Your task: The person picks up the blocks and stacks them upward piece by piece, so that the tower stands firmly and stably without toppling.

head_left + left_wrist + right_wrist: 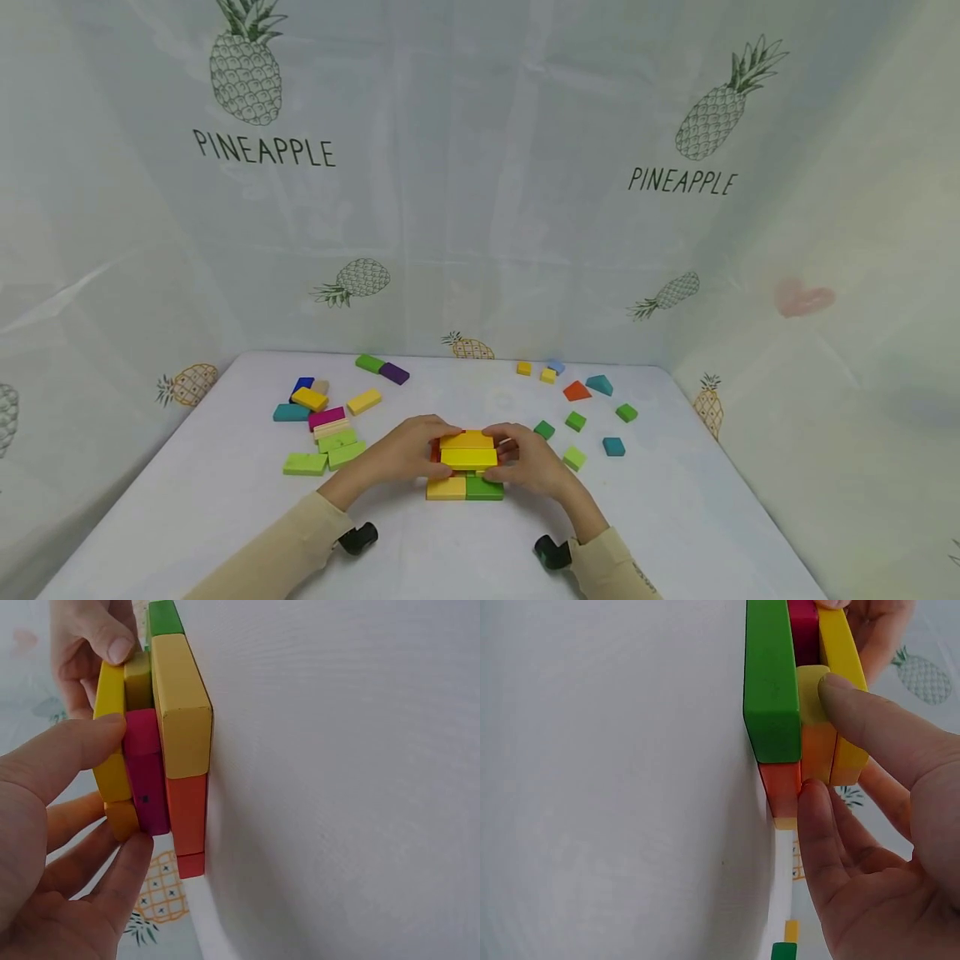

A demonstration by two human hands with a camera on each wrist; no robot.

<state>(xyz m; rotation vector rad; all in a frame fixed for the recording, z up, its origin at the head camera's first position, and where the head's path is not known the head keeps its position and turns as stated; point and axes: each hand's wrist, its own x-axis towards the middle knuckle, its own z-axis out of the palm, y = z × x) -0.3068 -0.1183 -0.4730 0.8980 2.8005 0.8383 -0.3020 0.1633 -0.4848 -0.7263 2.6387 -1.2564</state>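
Note:
A stack of wooden building blocks stands at the table's front middle. Its bottom layer shows a pale yellow block [446, 489] and a green block [484, 489] in front, with red-orange blocks [186, 814] behind. In the middle layer, a magenta block [146, 780] is at the left end and a yellowish block [812, 694] at the right. On top lie a bright yellow block [468, 459] and an orange-yellow one [467, 439]. My left hand [408, 448] pinches the upper blocks' left end, thumb in front, fingers behind. The right hand [534, 462] likewise grips the right end.
Left on the white table [420, 550] lie loose blocks, among them lime green ones [304, 464], a magenta one [327, 418] and a purple one [393, 372]. To the right are small green blocks [574, 457], a teal one [613, 447] and a red-orange one [577, 391]. A pineapple-print curtain [480, 208] surrounds the table.

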